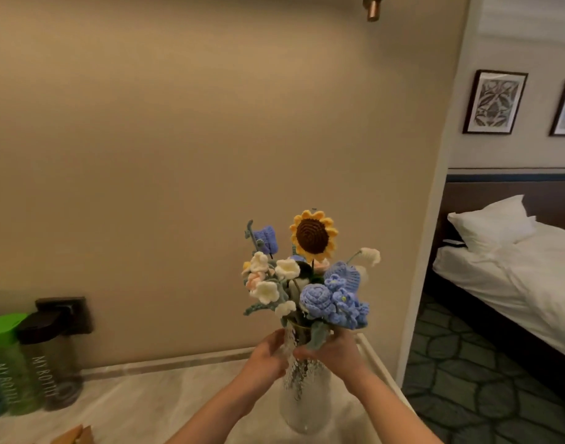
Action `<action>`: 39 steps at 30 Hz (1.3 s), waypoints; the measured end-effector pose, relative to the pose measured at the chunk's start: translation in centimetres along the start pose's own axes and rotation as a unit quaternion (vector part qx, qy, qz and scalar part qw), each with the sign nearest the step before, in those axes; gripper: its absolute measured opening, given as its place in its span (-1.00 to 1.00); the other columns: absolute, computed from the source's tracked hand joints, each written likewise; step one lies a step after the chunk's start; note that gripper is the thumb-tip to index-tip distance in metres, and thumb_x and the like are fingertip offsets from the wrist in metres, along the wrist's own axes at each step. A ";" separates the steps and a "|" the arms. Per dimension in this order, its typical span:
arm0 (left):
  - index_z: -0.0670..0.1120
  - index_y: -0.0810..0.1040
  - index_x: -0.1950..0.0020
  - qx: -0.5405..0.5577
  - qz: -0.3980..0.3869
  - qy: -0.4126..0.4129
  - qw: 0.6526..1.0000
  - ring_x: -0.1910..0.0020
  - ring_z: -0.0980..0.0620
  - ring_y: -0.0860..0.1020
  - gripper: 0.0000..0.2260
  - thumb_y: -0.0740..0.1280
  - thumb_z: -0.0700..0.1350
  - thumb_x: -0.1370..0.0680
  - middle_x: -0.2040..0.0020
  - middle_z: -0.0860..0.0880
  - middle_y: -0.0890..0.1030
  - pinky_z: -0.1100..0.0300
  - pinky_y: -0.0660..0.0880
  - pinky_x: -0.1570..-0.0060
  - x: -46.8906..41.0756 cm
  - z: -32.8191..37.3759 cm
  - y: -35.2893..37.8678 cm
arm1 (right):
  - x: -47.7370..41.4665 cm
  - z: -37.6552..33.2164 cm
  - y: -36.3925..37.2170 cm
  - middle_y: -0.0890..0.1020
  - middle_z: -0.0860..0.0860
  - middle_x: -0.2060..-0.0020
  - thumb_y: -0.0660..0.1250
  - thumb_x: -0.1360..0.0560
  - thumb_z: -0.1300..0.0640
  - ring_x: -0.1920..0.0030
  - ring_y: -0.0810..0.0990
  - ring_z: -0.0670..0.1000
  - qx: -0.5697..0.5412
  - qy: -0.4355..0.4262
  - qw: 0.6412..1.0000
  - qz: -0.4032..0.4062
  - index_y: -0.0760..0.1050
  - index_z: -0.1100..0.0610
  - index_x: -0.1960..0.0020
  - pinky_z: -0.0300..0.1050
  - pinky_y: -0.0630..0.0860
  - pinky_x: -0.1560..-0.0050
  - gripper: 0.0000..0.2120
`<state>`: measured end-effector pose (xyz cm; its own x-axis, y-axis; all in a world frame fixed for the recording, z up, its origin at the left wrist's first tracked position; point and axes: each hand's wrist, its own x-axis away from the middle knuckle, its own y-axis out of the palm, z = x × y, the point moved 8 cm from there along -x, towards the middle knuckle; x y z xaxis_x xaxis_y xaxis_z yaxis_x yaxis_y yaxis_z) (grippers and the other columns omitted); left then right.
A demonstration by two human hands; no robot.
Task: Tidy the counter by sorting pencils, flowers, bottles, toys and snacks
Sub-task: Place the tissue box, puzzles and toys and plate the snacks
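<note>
A clear textured glass vase [303,402] stands on the pale counter [146,402] near its right end. It holds a bunch of crocheted flowers [310,277]: a sunflower, blue roses and white bells. My left hand [268,354] touches the vase's neck from the left with curved fingers. From the right, my right hand [335,350] grips the neck just under the blooms. A green bottle [5,363] and a dark bottle [47,357] stand upright at the counter's left, by the wall.
A beige wall rises right behind the counter, with a dark socket plate [73,312] on it. The counter's right edge [377,363] drops to patterned carpet, with a bed [515,270] beyond. A brown cardboard piece [73,435] lies at the bottom edge.
</note>
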<state>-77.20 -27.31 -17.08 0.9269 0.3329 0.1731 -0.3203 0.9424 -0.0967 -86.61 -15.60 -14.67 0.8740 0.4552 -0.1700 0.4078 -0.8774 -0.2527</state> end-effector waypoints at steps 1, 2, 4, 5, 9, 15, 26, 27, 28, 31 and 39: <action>0.18 0.48 -0.21 -0.009 -0.014 0.005 1.000 0.02 0.29 0.57 -0.53 0.30 -0.07 -0.31 -0.06 0.35 0.59 0.36 0.49 0.17 -0.6 0.1 1.0 | -0.1 0.1 -1.0 0.70 0.06 0.03 0.66 -0.13 0.35 -0.01 0.67 0.03 0.008 -0.003 1.000 0.014 0.59 0.09 -0.04 0.02 0.61 -0.07 -0.46; 0.17 0.44 -0.29 -0.019 -0.031 0.008 0.999 -0.04 0.27 0.55 -0.50 0.25 -0.17 -0.38 -0.13 0.33 0.57 0.34 0.48 0.14 -1.4 0.2 2.3 | -0.3 0.4 -2.3 0.69 0.01 0.03 0.67 -0.13 0.33 -0.01 0.66 -0.04 0.020 -0.010 0.999 0.030 0.57 0.07 -0.07 -0.07 0.60 -0.06 -0.43; 0.17 0.36 -0.39 -0.037 -0.052 0.013 0.998 -0.15 0.22 0.51 -0.43 0.16 -0.30 -0.45 -0.26 0.26 0.51 0.31 0.46 0.11 -2.5 0.3 3.8 | -0.5 0.4 -3.8 0.62 -0.19 0.07 0.68 -0.12 0.29 0.07 0.58 -0.33 0.043 -0.027 0.998 0.045 0.51 -0.06 -0.05 -0.43 0.52 0.06 -0.38; 0.18 0.34 -0.40 -0.038 -0.063 0.016 0.997 -0.18 0.21 0.50 -0.42 0.15 -0.31 -0.46 -0.27 0.26 0.49 0.33 0.45 0.11 -3.1 0.4 4.6 | -0.6 0.6 -4.6 0.57 -0.27 0.08 0.69 -0.10 0.28 0.10 0.54 -0.41 0.053 -0.028 0.997 0.057 0.47 -0.12 -0.02 -0.52 0.46 0.12 -0.35; 0.16 0.27 -0.45 -0.040 -0.090 0.022 0.995 -0.25 0.17 0.48 -0.45 0.21 -0.26 -0.52 -0.34 0.18 0.44 0.34 0.44 0.10 -5.5 1.0 6.9 | -1.8 2.3 -7.0 0.55 -0.35 0.15 0.72 -0.06 0.12 0.10 0.54 -0.34 0.051 0.010 0.993 0.104 0.45 -0.22 0.11 -0.48 0.45 0.13 -0.41; 0.10 0.28 -0.46 -0.034 -0.107 0.020 0.993 -0.27 0.11 0.46 -0.47 0.15 -0.31 -0.55 -0.36 0.11 0.45 0.27 0.45 0.00 -8.6 1.7 7.5 | -4.4 3.2 -8.2 0.64 -0.09 -0.02 0.71 -0.09 0.04 -0.08 0.59 -0.05 0.097 0.022 0.987 0.129 0.45 -0.11 -0.03 -0.14 0.52 -0.08 -0.37; 0.10 0.26 -0.48 -0.005 -0.118 0.020 0.993 -0.05 0.29 0.49 -0.42 0.13 -0.36 -0.53 -0.25 0.24 0.45 0.33 0.46 0.11 -12.2 2.1 8.5 | -7.3 3.8 -9.2 0.55 -0.10 0.00 0.70 -0.12 0.11 -0.03 0.52 -0.10 0.109 0.040 0.983 0.145 0.42 -0.12 -0.04 -0.19 0.47 -0.05 -0.37; 0.11 0.25 -0.48 -0.002 -0.120 0.021 0.993 -0.07 0.30 0.48 -0.42 0.14 -0.35 -0.53 -0.23 0.25 0.45 0.36 0.48 0.13 -12.4 2.2 8.7 | -7.5 3.9 -9.4 0.55 -0.10 0.01 0.70 -0.11 0.12 -0.03 0.53 -0.09 0.114 0.039 0.982 0.146 0.41 -0.15 -0.01 -0.17 0.49 -0.05 -0.37; 0.11 0.24 -0.49 0.002 -0.120 0.021 0.993 -0.09 0.28 0.47 -0.42 0.14 -0.34 -0.54 -0.24 0.23 0.45 0.36 0.47 0.14 -12.6 2.2 8.9 | -7.7 4.0 -9.6 0.56 -0.10 0.01 0.70 -0.11 0.11 -0.04 0.55 -0.07 0.119 0.039 0.981 0.145 0.42 -0.15 -0.02 -0.12 0.52 -0.07 -0.37; 0.10 0.23 -0.50 0.012 -0.115 0.029 0.993 -0.19 0.16 0.45 -0.42 0.17 -0.32 -0.54 -0.33 0.17 0.42 0.31 0.46 0.04 -13.0 2.3 9.3 | -8.2 4.2 -10.1 0.59 -0.14 0.05 0.70 -0.09 0.12 -0.05 0.59 -0.05 0.119 0.037 0.981 0.147 0.43 -0.18 0.04 -0.02 0.57 -0.11 -0.39; 0.15 0.28 -0.45 0.034 -0.099 0.036 0.994 -0.10 0.24 0.49 -0.47 0.22 -0.27 -0.55 -0.36 0.16 0.41 0.30 0.52 0.10 -13.7 1.7 9.3 | -8.9 4.7 -10.2 0.55 -0.31 0.14 0.68 -0.12 0.19 0.08 0.57 -0.18 0.105 0.034 0.984 0.138 0.43 -0.22 0.10 -0.32 0.51 0.09 -0.42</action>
<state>-93.20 -23.03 -18.67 0.9842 0.1387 0.1103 -0.1396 0.9902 0.0000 -99.78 -10.01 -15.06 0.9624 0.1869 -0.1971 0.0958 -0.9126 -0.3976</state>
